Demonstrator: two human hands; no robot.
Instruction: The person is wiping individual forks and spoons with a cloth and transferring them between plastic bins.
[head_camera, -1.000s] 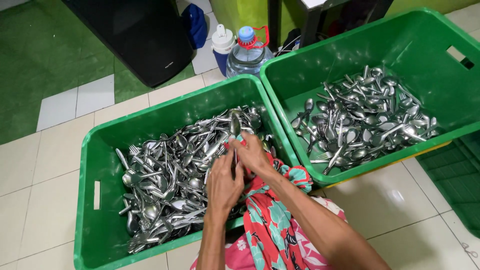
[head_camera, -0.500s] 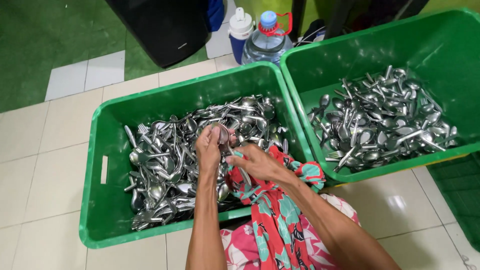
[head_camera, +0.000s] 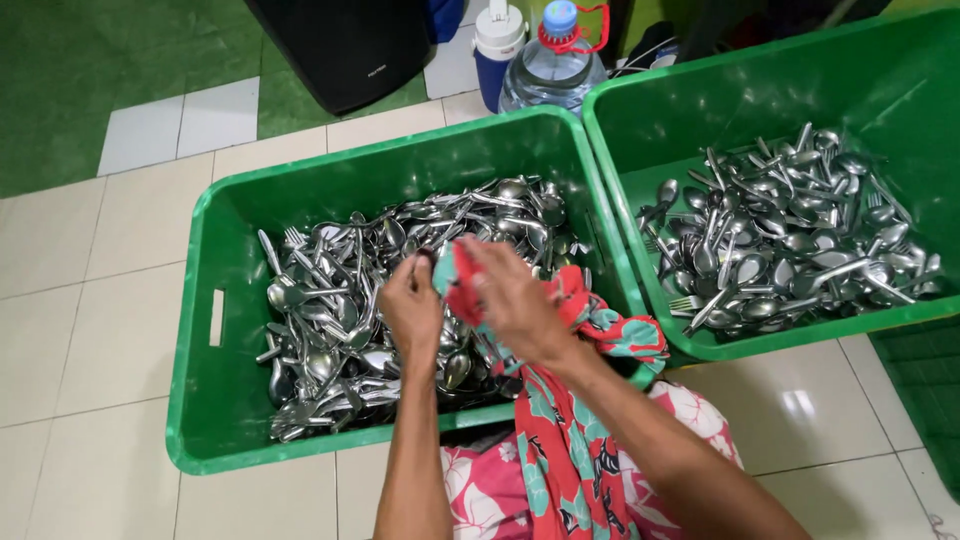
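Steel spoon (head_camera: 425, 262) stands near upright between both hands' fingers (head_camera: 478, 262).

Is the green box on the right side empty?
No, the green crate on the right holds a pile of metal spoons and forks spread across its bottom.

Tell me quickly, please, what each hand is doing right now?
Left hand: closed on a piece of cutlery over the left crate.
Right hand: closed on the red patterned cloth, pressed against that cutlery.
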